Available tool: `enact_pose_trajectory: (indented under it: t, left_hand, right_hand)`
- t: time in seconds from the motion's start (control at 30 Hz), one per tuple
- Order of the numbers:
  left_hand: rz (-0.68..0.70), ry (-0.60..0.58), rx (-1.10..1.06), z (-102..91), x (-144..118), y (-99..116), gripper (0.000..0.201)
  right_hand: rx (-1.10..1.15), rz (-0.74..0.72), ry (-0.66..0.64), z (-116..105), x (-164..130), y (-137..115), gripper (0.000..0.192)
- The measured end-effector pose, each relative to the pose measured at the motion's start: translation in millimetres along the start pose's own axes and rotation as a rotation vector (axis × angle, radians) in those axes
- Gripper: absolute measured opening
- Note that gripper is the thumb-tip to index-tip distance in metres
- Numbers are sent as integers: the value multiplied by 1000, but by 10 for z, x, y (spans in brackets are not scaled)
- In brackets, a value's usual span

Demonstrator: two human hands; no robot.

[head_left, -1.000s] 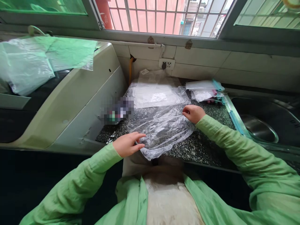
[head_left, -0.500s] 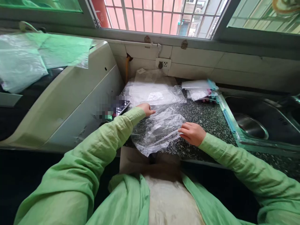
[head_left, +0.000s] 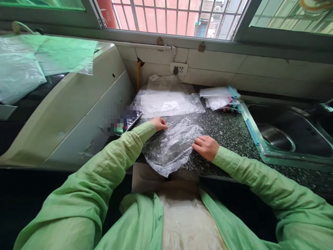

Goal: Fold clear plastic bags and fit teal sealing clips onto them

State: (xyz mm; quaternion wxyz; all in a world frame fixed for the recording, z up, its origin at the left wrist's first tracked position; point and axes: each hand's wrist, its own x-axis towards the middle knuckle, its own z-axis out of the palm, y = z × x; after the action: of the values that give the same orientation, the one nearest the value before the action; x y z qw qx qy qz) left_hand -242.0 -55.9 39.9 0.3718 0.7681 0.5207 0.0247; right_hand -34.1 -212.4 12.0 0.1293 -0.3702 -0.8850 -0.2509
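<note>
Smoothing step, seemingly: one crumpled clear plastic film (head_left: 171, 149) on the black speckled stone counter (head_left: 229, 132); next move likely calls for gentle, even tension. Left hand (head_left: 158, 124) pinches its far left edge; right hand (head_left: 208, 147) touches the right edge, pinch can't tell. Behind: one flat translucent plastic stack (head_left: 166, 93), one pile of blue- and pink-edged clear pouches (head_left: 220, 94), layers uncountable.

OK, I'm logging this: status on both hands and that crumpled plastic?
Left hand at back left of crumpled plastic, right hand at its right edge; grips unclear. Plastic lies on speckled counter. Flatter plastic just beyond.
</note>
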Motion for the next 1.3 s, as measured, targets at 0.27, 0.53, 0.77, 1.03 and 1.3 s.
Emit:
enact_pose_trajectory:
  t: [0.27, 0.53, 0.77, 1.03, 1.3]
  left_hand:
    - [-53, -156, -666, 1, -176, -183, 28]
    - [-161, -26, -938, 141, -528, -290, 24]
    - [-146, -22, -754, 230, -708, -455, 18]
    - [693, 387, 66, 138, -737, -342, 31]
    - [980, 149, 222, 372, -1021, -566, 49]
  right_hand:
    - [-13, 147, -11, -107, -71, 128, 22]
    - [126, 392, -75, -79, -107, 228, 23]
    - [384, 911, -334, 134, 84, 626, 24]
    - [392, 966, -500, 413, 413, 788, 19]
    - [282, 444, -108, 193, -188, 713, 28]
